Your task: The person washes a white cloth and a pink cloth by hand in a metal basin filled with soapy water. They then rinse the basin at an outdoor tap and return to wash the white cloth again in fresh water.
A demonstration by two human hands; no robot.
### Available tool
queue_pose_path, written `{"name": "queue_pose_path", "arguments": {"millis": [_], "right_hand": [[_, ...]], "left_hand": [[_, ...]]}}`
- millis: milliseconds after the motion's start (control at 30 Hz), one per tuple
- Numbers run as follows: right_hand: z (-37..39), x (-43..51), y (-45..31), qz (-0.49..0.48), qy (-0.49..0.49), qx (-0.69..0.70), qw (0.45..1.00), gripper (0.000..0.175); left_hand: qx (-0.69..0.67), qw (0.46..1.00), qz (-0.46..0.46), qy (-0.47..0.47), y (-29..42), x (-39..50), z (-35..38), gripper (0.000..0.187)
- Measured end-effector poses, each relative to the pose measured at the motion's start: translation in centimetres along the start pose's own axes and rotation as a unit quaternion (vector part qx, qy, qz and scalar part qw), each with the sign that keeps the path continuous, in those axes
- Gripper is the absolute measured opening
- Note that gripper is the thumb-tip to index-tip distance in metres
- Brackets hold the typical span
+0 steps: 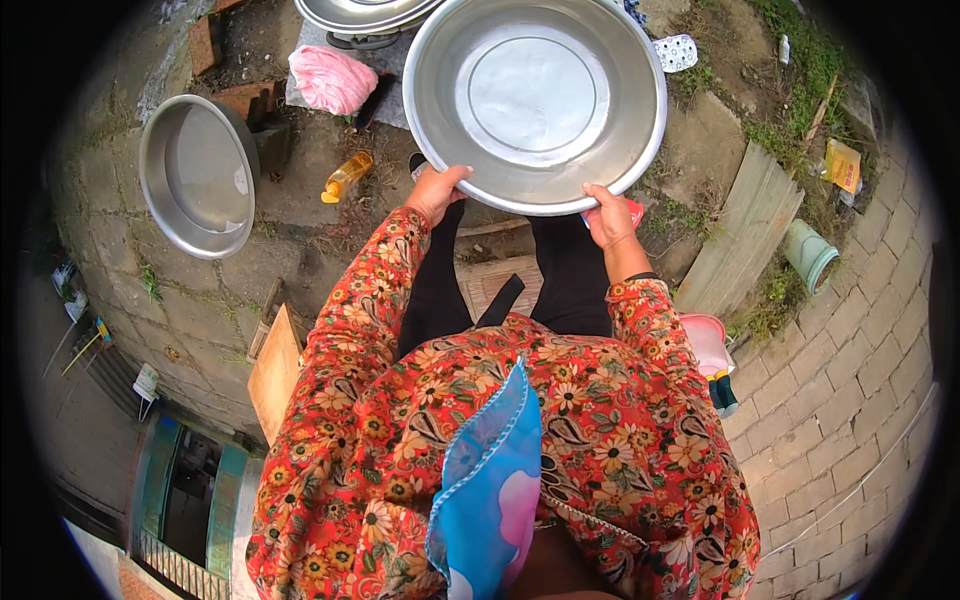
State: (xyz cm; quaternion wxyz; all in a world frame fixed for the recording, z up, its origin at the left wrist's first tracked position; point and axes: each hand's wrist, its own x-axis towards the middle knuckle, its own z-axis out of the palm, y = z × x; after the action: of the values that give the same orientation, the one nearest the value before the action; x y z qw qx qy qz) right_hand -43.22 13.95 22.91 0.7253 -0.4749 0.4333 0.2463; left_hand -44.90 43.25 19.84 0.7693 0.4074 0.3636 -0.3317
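Note:
A large round metal basin is held out in front of my body, its shiny inside facing me. My left hand grips the near-left part of its rim, thumb over the edge. On the near-right part, my right hand grips the same rim, with a red object partly hidden behind it. Left of the basin lie a bundled pink cloth and a yellow bottle on its side. Part of another metal vessel shows at the top edge.
A second metal basin stands at the left near bricks. To the right are a long weathered board, a pale green bucket and a pink container. A low wooden stool or board lies between my legs.

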Motion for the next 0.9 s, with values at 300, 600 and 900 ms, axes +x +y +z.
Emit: {"name": "queue_pose_path", "arguments": {"millis": [300, 600, 900], "right_hand": [[-0.9, 5.3, 2.4, -0.013, -0.009, -0.025, 1.000, 0.047], [-2.0, 9.0, 4.1, -0.022, -0.010, -0.033, 0.999, 0.040], [-3.1, 9.8, 4.6, 0.019, -0.064, -0.048, 0.997, 0.050]], "left_hand": [[-0.036, 0.999, -0.003, 0.021, -3.2, 4.6, -1.9, 0.044], [-0.053, 0.998, -0.033, 0.032, -6.2, 7.8, -3.5, 0.047], [0.007, 0.997, -0.036, 0.065, -6.3, 8.4, -4.1, 0.054]]}}
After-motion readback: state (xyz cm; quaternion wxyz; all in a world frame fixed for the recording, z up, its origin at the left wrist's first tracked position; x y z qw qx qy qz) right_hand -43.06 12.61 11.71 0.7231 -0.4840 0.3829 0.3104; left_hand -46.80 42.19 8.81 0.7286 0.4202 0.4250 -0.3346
